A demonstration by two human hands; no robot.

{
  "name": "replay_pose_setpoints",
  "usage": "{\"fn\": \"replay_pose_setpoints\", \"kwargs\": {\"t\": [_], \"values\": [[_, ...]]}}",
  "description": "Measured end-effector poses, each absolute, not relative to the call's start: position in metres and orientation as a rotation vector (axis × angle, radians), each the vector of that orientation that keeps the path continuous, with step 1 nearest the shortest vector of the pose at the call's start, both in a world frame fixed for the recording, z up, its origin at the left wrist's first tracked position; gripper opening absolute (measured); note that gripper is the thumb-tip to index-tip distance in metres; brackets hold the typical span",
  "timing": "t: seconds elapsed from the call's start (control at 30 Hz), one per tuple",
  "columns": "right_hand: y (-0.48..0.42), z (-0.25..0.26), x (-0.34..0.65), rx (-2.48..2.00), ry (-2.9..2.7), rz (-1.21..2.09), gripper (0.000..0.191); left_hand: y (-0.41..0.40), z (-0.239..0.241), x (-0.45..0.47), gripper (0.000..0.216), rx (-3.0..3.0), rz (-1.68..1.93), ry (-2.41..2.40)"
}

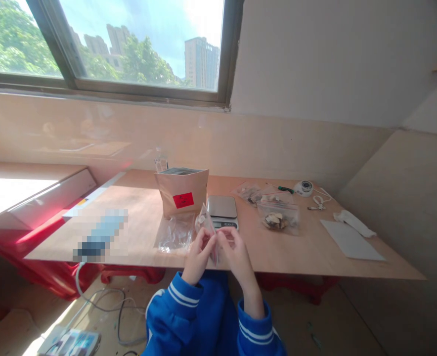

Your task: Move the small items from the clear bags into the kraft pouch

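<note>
Nothing is reading out clearly in this view. The kraft pouch (182, 192) is carrying a red label (183, 200) with dark print on it, but the marks are coming through too small and blurred to make out. The scale (222, 211) is showing digits on its front display (226, 224), and these are staying illegible at this size; a flat item on the table (140, 232) to the left is appearing pixelated, so any writing there is not being resolved.
</note>
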State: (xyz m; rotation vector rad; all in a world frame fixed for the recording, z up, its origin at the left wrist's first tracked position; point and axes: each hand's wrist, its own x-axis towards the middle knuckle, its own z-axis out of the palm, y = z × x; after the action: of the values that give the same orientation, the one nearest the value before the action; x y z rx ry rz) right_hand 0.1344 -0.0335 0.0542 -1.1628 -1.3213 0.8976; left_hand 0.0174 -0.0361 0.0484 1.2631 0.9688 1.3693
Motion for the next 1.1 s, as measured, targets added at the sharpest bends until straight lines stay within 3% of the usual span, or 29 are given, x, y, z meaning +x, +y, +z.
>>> {"fn": "replay_pose_setpoints", "kwargs": {"t": [0.33, 0.83, 1.1], "values": [[-0.034, 0.066, 0.124, -1.043, -1.295, 1.110, 0.029, -0.029, 0.060, 0.010, 0.030, 1.420, 1.390, 1.050], [-0.043, 0.074, 0.115, -1.196, -1.361, 0.827, 0.016, -0.037, 0.058, 0.002, 0.031, 1.585, 1.326, 1.175], [-0.045, 0.073, 0.122, -1.085, -1.429, 0.928, 0.021, -0.036, 0.058, 0.004, 0.032, 1.404, 1.355, 1.157]]}}
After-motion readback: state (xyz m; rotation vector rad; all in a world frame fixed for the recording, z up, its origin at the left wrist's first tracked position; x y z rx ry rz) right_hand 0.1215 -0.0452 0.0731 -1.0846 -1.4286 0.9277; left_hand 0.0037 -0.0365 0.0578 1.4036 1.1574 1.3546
